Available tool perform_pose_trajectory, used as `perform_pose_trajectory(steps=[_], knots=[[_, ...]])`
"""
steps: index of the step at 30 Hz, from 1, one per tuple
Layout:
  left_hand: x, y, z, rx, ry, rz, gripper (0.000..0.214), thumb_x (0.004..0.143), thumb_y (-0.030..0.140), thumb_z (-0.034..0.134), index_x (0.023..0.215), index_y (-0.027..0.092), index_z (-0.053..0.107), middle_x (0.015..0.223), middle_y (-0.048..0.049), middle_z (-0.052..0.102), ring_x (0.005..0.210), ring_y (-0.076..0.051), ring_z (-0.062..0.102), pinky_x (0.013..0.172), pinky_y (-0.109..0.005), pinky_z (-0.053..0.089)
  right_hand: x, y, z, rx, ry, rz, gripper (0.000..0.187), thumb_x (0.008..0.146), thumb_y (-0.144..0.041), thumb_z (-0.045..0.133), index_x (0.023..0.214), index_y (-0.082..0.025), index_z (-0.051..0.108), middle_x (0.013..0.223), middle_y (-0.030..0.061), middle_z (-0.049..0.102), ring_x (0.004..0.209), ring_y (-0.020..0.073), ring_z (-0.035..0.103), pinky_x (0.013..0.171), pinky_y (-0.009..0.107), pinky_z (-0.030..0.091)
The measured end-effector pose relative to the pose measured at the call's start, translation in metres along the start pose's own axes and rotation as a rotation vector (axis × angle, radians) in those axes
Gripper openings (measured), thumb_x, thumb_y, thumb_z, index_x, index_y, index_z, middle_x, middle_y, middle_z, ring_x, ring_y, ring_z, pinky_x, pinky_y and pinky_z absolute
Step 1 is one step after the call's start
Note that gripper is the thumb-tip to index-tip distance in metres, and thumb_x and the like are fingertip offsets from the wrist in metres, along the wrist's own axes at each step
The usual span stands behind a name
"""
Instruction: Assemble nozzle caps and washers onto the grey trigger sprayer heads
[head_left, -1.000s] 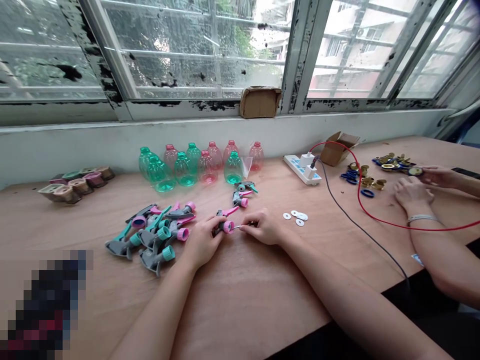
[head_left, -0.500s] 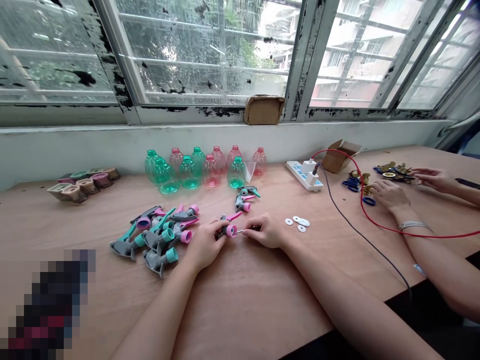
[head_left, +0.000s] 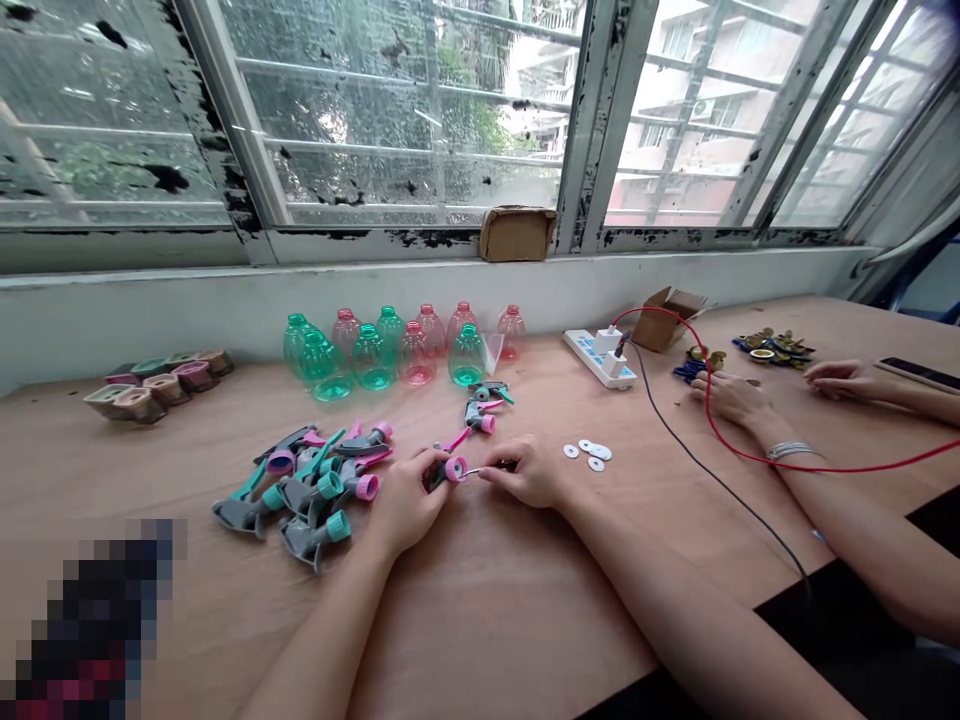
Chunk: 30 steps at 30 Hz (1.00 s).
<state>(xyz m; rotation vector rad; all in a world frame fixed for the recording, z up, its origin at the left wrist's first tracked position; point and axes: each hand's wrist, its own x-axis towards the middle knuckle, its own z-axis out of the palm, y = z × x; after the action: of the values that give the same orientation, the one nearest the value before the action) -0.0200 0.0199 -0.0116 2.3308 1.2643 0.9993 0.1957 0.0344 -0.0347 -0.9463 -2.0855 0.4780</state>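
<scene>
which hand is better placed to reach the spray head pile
Left, probably: the left hand sits just beside the spray head pile, while the right hand is farther away and pinches a thin metal rod.

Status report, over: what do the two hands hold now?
Left hand grips grey sprayer head with pink cap. Right hand pinches thin metal pin at cap. Loose sprayer heads beside left hand.

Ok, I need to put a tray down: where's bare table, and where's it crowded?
Bare light plywood lies below the left hand and right hand, and between the white round washers and black cable. Crowded: the grey plastic spray heads and green and pink plastic bottles.
</scene>
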Motion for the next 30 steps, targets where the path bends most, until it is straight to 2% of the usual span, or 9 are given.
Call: perform_pose_trajectory(steps=[8,16,24,30], knots=[[-0.001,0.001,-0.001,-0.060,0.012,-0.011,0.019,0.083,0.026,0.056,0.098,0.020,0.067,0.090,-0.0026,0.062,0.063,-0.013,0.051,0.061,-0.025,0.041,-0.001,-0.004,0.000,-0.034,0.056,-0.042,0.020,0.086,-0.030,0.062,0.081,-0.016,0.075,0.067,0.0022,0.070,0.056,0.0099,0.055,0.058,0.020,0.038],[0.000,0.002,-0.003,-0.124,0.022,-0.040,0.024,0.086,0.036,0.055,0.099,0.019,0.067,0.092,-0.0047,0.064,0.066,-0.014,0.054,0.061,-0.025,0.042,-0.001,-0.011,0.002,-0.148,0.139,-0.111,0.025,0.088,-0.034,0.059,0.080,-0.018,0.075,0.060,0.0016,0.067,0.050,0.0088,0.051,0.054,0.021,0.034],[-0.001,-0.003,-0.001,-0.174,0.037,-0.065,0.022,0.085,0.036,0.056,0.096,0.019,0.066,0.088,-0.0043,0.066,0.068,-0.015,0.057,0.062,-0.025,0.044,-0.002,-0.014,0.003,-0.299,0.178,-0.195,0.023,0.092,-0.032,0.054,0.084,-0.021,0.074,0.073,0.0036,0.072,0.065,0.0128,0.063,0.063,0.023,0.039],[0.001,-0.002,0.000,-0.142,0.070,-0.107,0.021,0.082,0.037,0.058,0.089,0.019,0.066,0.082,-0.0025,0.067,0.065,-0.015,0.058,0.059,-0.024,0.044,-0.003,-0.013,0.004,-0.497,0.188,-0.263,0.024,0.094,-0.031,0.051,0.086,-0.022,0.071,0.072,0.0029,0.070,0.067,0.0129,0.062,0.062,0.026,0.034]])
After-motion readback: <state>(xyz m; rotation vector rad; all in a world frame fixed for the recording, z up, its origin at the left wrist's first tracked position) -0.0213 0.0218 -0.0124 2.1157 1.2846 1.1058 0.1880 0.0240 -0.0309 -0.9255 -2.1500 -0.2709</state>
